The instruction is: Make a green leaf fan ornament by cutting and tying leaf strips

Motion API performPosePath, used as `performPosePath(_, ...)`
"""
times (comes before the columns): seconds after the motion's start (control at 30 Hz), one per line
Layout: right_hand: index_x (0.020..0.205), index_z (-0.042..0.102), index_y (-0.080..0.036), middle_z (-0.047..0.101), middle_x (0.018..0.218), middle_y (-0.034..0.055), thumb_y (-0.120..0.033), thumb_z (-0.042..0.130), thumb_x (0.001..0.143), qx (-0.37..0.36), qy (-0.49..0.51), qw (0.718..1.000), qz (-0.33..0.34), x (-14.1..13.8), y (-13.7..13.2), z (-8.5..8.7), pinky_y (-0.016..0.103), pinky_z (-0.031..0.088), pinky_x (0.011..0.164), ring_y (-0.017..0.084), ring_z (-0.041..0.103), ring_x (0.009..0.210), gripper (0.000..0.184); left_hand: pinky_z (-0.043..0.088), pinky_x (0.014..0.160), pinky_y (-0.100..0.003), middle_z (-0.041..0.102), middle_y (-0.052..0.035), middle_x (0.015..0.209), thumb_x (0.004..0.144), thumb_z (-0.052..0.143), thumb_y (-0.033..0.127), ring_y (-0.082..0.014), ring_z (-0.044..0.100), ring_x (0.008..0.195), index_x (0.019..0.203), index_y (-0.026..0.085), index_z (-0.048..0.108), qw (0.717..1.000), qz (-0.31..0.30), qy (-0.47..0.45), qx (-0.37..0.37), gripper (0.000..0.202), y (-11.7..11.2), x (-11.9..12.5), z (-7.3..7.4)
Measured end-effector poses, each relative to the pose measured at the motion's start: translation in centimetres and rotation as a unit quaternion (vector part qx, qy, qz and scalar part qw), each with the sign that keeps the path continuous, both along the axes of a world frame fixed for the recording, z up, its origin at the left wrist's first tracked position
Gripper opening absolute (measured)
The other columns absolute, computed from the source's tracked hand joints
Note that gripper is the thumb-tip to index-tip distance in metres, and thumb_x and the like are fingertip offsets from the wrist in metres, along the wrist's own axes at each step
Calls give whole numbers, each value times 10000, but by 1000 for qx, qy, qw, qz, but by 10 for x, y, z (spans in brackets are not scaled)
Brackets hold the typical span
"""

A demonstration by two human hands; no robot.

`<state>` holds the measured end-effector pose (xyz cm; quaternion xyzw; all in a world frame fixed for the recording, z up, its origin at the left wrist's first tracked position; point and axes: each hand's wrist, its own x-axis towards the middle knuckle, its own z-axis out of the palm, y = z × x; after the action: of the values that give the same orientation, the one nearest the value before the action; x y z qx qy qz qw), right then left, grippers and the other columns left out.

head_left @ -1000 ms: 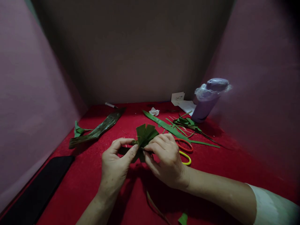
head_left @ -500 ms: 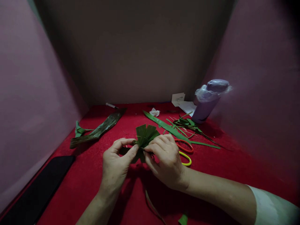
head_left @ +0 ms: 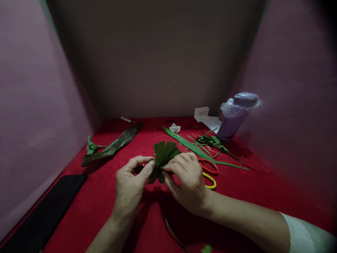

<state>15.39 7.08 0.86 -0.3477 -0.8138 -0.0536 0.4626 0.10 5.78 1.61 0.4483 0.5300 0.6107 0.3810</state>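
Observation:
Between my two hands is a bunch of folded green leaf strips (head_left: 164,151), fanned out at the top with square-cut ends and more strips pointing down below. My left hand (head_left: 133,182) pinches its left side between thumb and forefinger. From the right, my right hand (head_left: 186,179) grips the middle of the bunch with its fingertips pressed together; the fingers hide part of the strips. Just beyond the right hand lie scissors, their red handle loop (head_left: 209,166) and yellow handle loop (head_left: 210,181) showing.
A long green leaf (head_left: 188,143) and leaf scraps (head_left: 210,140) lie behind the hands. A dark leaf (head_left: 114,147) and folded green leaf piece (head_left: 91,146) are at left. A black flat object (head_left: 50,211) lies front left. A purple container (head_left: 233,123) stands back right, beside white papers (head_left: 210,123).
The view has shifted slightly, so everything sits a little lower and further right. My left thumb has moved slightly on the leaf bunch; both hands keep hold of it.

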Motion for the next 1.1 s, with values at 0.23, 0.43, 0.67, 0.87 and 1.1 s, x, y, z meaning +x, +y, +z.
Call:
performPosePath(0.23,757,572,-177,615,703,15,-140,533,813,3,2,1000,0,-1,0,0,353,348,715,159,523,719,77,507,638,-254,699,-21,716,588,764,284,-140,622,643,801,150,695,998,-10,-59,-36,260,1,4,3)
performPosePath(0.43,797,576,-180,617,748,23,-164,543,808,-10,-12,1000,3,2,1,0,353,344,723,166,520,755,38,514,641,-242,714,-35,725,586,769,250,-138,640,646,772,138,694,990,-50,-122,-59,229,3,2,4)
performPosePath(0.67,805,587,-184,623,751,24,-163,543,813,-9,-7,1000,0,2,2,-1,347,348,720,167,522,753,49,510,629,-244,718,-44,720,590,768,270,-139,640,627,760,137,695,990,-58,-112,-67,228,5,0,5)
performPosePath(0.87,797,599,-187,618,740,30,-185,550,813,-17,1,1000,-11,1,1,0,351,358,726,175,535,751,52,521,655,-294,707,-62,843,634,726,342,-173,648,701,936,158,672,996,-35,-56,-52,358,3,0,4)
performPosePath(1.1,774,582,-193,610,736,21,-199,559,815,-74,70,995,-18,0,3,-1,337,363,711,174,528,733,48,409,918,-309,570,-68,1197,691,692,313,-198,488,1148,1131,237,541,992,92,-7,90,472,6,-3,5)
